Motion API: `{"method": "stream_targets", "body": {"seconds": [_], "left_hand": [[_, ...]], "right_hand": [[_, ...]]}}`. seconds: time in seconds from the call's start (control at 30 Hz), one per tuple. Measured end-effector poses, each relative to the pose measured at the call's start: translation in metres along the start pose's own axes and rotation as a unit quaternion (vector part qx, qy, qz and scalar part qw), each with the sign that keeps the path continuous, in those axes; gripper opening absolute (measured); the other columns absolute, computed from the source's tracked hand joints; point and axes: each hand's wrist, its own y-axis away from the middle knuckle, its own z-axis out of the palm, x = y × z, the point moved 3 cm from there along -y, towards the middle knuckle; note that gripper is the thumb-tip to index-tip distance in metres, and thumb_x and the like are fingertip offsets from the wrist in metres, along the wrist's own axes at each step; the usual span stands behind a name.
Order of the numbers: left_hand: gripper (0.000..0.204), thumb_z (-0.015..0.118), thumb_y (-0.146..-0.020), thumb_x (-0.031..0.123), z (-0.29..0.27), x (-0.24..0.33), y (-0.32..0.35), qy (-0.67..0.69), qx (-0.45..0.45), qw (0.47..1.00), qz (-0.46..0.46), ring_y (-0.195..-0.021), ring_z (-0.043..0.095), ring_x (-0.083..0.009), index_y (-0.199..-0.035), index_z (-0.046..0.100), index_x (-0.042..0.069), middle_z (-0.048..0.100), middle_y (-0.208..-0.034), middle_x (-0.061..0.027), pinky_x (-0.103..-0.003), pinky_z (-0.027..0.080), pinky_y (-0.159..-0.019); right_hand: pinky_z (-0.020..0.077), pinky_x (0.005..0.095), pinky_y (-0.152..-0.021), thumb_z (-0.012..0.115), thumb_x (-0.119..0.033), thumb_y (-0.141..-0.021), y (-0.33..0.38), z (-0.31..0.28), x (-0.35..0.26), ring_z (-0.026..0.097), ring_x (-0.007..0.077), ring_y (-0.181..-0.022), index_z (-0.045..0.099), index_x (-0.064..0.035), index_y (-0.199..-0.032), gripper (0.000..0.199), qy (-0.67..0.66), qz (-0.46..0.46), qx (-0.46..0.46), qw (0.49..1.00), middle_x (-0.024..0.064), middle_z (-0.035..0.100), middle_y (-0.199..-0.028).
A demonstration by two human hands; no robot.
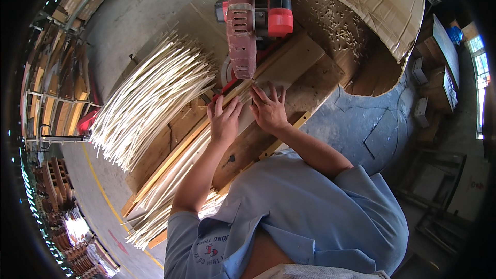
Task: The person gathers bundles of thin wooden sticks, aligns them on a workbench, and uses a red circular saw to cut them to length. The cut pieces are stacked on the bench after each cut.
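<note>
A miter saw with a worn reddish blade guard (241, 31) and a red and black handle (279, 5) stands just beyond my hands. Thin pale wooden sticks (178, 178) lie in a bundle along a wooden fence (170, 161), running under my left forearm. My left hand (225, 122) is bent over the sticks at the fence, fingertips on its top edge; its thumb is mostly hidden. Close by on the right, my right hand (269, 109) lies with fingers spread on the board beside the fence, below the guard. The stick ends under my hands are hidden.
A large heap of sticks (155, 98) lies left of the fence. Right of the saw, a cardboard sheet (369, 8) curves around scattered short offcuts (338, 23). Racks of timber (59, 93) stand far left. Cabinets (439, 62) stand at the right, and a cable lies on the floor.
</note>
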Motion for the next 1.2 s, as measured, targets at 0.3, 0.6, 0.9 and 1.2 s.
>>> {"method": "stream_targets", "body": {"seconds": [0.3, 0.6, 0.9, 1.2], "left_hand": [[0.024, 0.076, -0.087, 0.006, -0.02, -0.002, -0.031, 0.071, 0.085, 0.994, 0.008, -0.125, 0.061, -0.0321, -0.11, 0.075, 0.01, 0.071, -0.136, -0.0006, -0.049, 0.046, -0.107], [0.017, 0.076, -0.086, 0.007, -0.015, -0.018, -0.034, 0.023, 0.08, 0.996, -0.008, -0.127, 0.058, -0.032, -0.102, 0.074, 0.011, 0.07, -0.137, 0.001, -0.05, 0.046, -0.105], [0.024, 0.078, -0.085, 0.006, -0.041, -0.029, -0.001, -0.012, 0.067, 0.998, 0.013, -0.123, 0.059, -0.0304, -0.107, 0.073, 0.012, 0.068, -0.135, 0.001, -0.048, 0.048, -0.1], [0.021, 0.075, -0.088, 0.008, -0.066, -0.028, 0.067, -0.02, 0.047, 0.995, -0.089, -0.1, 0.064, -0.0265, -0.108, 0.072, 0.007, 0.069, -0.104, -0.0054, -0.043, 0.051, -0.086]], "right_hand": [[0.0251, 0.0756, -0.12, 0.07, -0.03, -0.098, 0.001, 0.003, -0.001, 0.039, 0.0423, -0.149, 0.06, -0.0146, -0.151, 0.057, 0.008, 0.005, 0.015, 1.0, -0.0004, 0.046, -0.163], [0.0242, 0.0772, -0.121, 0.069, -0.03, -0.098, 0.0, -0.003, -0.005, 0.041, 0.0419, -0.148, 0.06, -0.0131, -0.151, 0.057, -0.012, 0.009, 0.018, 1.0, -0.0002, 0.048, -0.161], [0.0276, 0.0756, -0.119, 0.072, -0.028, -0.096, 0.002, 0.001, -0.003, 0.041, 0.04, -0.146, 0.061, -0.0126, -0.149, 0.056, -0.007, -0.004, 0.036, 0.999, -0.0006, 0.046, -0.161], [0.0233, 0.0792, -0.12, 0.069, -0.031, -0.099, 0.001, 0.001, -0.006, 0.037, 0.042, -0.149, 0.06, -0.0235, -0.152, 0.055, -0.004, -0.009, 0.002, 1.0, 0.0016, 0.045, -0.162]]}}
